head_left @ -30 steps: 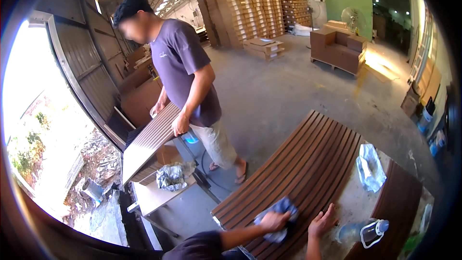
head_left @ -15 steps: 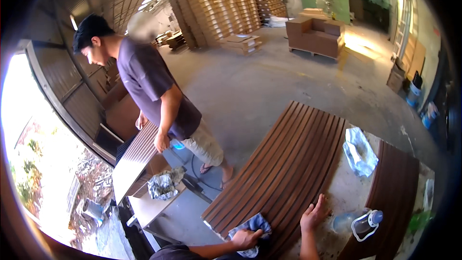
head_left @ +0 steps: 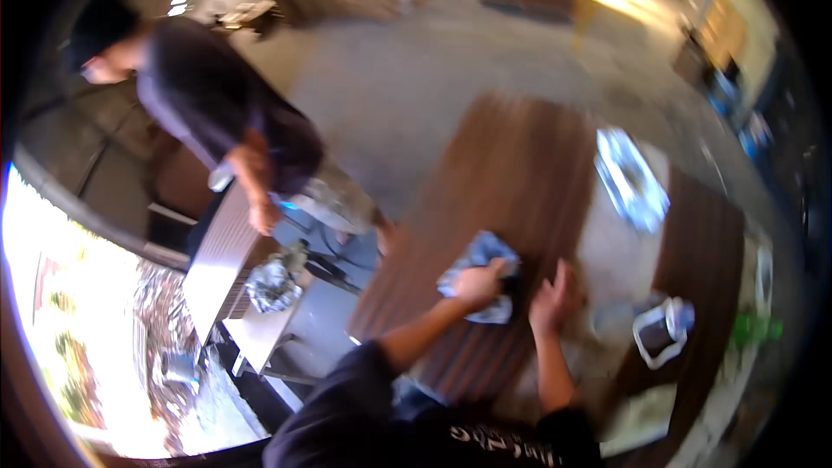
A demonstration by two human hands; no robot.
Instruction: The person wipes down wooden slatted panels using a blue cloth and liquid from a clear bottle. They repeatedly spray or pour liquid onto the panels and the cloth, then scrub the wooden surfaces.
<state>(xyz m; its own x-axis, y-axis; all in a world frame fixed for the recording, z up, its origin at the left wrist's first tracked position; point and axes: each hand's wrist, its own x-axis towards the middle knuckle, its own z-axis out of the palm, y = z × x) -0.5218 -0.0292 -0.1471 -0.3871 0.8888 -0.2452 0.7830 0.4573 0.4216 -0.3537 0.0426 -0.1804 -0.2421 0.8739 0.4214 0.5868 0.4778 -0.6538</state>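
Note:
Under my left hand (head_left: pixel 477 284) a crumpled blue-grey cloth (head_left: pixel 490 251) is pressed against a wide brown panel (head_left: pixel 485 165) with long parallel grooves. The fingers are closed over the cloth. My right hand (head_left: pixel 553 299) is held at the panel's right edge, empty, its fingers stretched out and apart. To the right of that hand stands a clear plastic jug (head_left: pixel 663 332) with a white handle and a bluish cap. The picture is smeared by motion, so fine detail on the panel is lost.
A second brown panel (head_left: pixel 698 238) lies at the right. Between the panels sits a crumpled pale-blue plastic sheet (head_left: pixel 631 180). A co-worker (head_left: pixel 230 113) stands at the left by a lighter grooved panel (head_left: pixel 221 251), near another crumpled rag (head_left: pixel 276 282). A green bottle (head_left: pixel 757 329) lies far right.
My left hand has moved the cloth farther up the panel, away from its near end. My right hand stays empty beside the panel. The whole view has tilted downward.

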